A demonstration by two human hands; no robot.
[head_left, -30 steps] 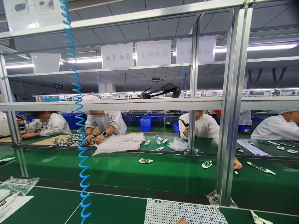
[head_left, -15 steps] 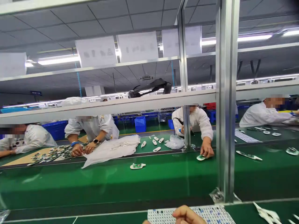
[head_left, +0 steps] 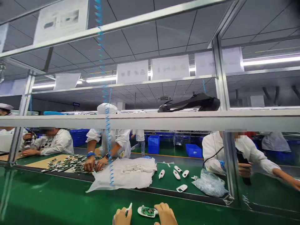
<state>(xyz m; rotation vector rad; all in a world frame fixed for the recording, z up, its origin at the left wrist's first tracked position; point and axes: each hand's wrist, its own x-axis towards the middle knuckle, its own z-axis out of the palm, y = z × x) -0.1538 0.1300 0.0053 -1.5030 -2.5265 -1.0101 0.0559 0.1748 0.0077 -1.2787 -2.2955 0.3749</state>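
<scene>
At the bottom of the head view, my right hand (head_left: pixel 166 214) has its fingers closed on the narrow right end of a white plastic casing (head_left: pixel 140 210). A green circuit board (head_left: pixel 147 211) lies in that casing, facing up over the green conveyor belt. Just left of it, my left hand (head_left: pixel 122 217) is closed around a slim white plastic piece (head_left: pixel 129 207) whose pointed tip sticks up past the fingers. Most of that piece is hidden by the hand. A small gap separates the left hand from the casing.
Across the belt (head_left: pixel 58 193), a co-worker's hands (head_left: pixel 95 164) work beside piled circuit boards (head_left: pixel 70 163) and a white sheet (head_left: pixel 126 178). White shells (head_left: pixel 182 188) and a clear plastic bag (head_left: pixel 211 183) lie farther right. A metal post (head_left: pixel 231 168) stands at right.
The view has swung left and up. Both my hands now reach over the belt, the right gripping a board-filled casing and the left holding a white piece. The right-hand co-worker's arm has stretched rightward.
</scene>
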